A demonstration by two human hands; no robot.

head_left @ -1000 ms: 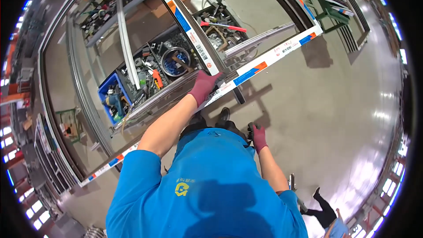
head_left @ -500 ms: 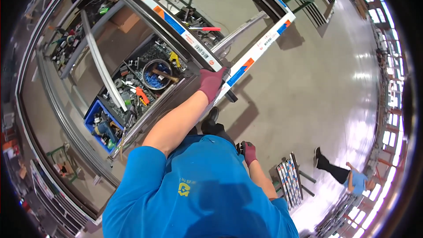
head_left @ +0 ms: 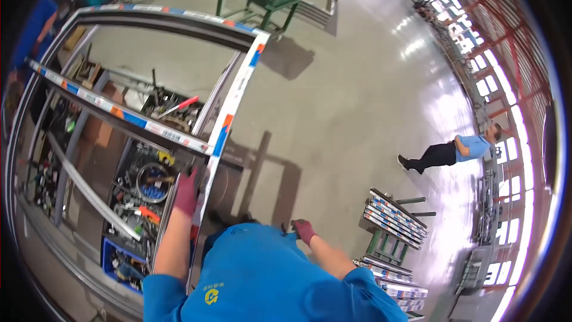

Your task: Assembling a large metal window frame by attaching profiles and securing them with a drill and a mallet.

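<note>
My left hand (head_left: pixel 187 195), in a maroon glove with dark fingers, grips the side rail of a large window frame (head_left: pixel 238 86), just below where a crossbar (head_left: pixel 134 120) meets that rail. The frame's bars are dark with white, blue and orange protective film. My right hand (head_left: pixel 304 231), gloved alike, is low at my right side, away from the frame. Its fingers are curled, with something small and dark at their tips that I cannot make out.
Beneath the frame are a parts tray with a round bowl (head_left: pixel 154 182) of blue pieces, an orange-handled tool (head_left: pixel 149 214) and a blue bin (head_left: pixel 122 267). A green stand (head_left: pixel 262 3) is beyond. Stacked profiles (head_left: pixel 396 217) lie at right, near a standing person (head_left: pixel 462 149).
My view has swung right and up, so the frame sits further left. My left hand has gone from the crossbar joint to just below it. My right hand remains low at my side.
</note>
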